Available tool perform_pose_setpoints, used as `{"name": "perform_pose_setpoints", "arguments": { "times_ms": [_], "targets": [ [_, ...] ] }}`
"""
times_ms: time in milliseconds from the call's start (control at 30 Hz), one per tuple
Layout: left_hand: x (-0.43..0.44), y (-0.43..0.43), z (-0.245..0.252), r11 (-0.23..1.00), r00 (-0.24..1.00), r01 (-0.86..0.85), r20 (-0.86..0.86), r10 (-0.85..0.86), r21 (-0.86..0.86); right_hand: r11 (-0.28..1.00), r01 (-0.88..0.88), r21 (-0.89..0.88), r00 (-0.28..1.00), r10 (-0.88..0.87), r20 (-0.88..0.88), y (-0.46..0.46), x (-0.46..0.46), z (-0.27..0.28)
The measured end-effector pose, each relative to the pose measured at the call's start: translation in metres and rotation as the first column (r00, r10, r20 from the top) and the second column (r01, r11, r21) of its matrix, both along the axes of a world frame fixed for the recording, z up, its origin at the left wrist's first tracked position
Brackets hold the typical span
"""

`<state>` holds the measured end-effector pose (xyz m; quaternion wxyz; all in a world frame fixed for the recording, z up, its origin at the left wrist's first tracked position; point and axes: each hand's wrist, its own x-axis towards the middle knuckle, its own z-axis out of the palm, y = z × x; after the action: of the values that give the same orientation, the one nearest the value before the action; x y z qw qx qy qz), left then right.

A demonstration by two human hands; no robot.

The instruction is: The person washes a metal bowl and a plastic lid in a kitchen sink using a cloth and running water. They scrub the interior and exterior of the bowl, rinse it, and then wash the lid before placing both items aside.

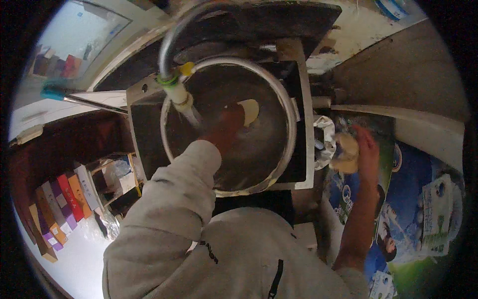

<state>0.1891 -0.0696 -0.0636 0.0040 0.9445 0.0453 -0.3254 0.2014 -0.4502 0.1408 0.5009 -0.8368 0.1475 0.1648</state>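
Note:
My left hand (228,121) reaches down into a wide, dark round pan (261,157). A pale yellow, rounded flat piece (251,110) sticks out past its fingers, and the hand appears to grip it near the pan's inner surface. What the piece is made of I cannot tell. To the right, outside the pan, my right hand (368,145) is blurred against the side of a tan, rounded object (345,154). Whether its fingers close on that object is unclear. Just left of it is a white plastic-lined container (325,130) with something pale inside.
Over the pan's left rim hangs a bent metal pipe (164,56) with a green ring and a pale spout. A metal frame (309,142) surrounds the pan. At left are a teal-handled rod (54,92) and several boxes (69,192). A printed blue banner (410,168) lies right.

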Motion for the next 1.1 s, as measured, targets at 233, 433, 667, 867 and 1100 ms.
{"name": "perform_pose_setpoints", "arguments": {
  "times_ms": [233,433,667,867,1100],
  "targets": [
    [0.017,0.013,-0.052,0.994,0.994,-0.048,0.101,0.038,0.099,0.995,0.068,-0.077,0.991,-0.076,-0.109,-0.046,-0.073,-0.034],
    [0.012,0.002,-0.065,0.992,0.996,-0.092,-0.003,0.093,0.082,0.975,0.196,0.100,0.963,-0.172,-0.209,-0.054,-0.099,-0.054],
    [-0.006,0.016,-0.018,0.988,0.969,-0.146,-0.211,0.131,-0.055,0.993,0.108,0.053,0.973,-0.094,-0.212,-0.053,-0.086,-0.038],
    [-0.043,0.036,0.049,0.950,0.980,-0.194,0.004,0.201,-0.246,0.600,0.432,0.673,0.898,-0.360,-0.255,-0.017,-0.048,0.000],
    [-0.072,0.091,0.112,0.563,0.749,-0.484,0.014,0.662,-0.670,0.605,0.140,0.784,0.977,-0.214,-0.009,0.083,-0.025,0.075]
  ]
}}
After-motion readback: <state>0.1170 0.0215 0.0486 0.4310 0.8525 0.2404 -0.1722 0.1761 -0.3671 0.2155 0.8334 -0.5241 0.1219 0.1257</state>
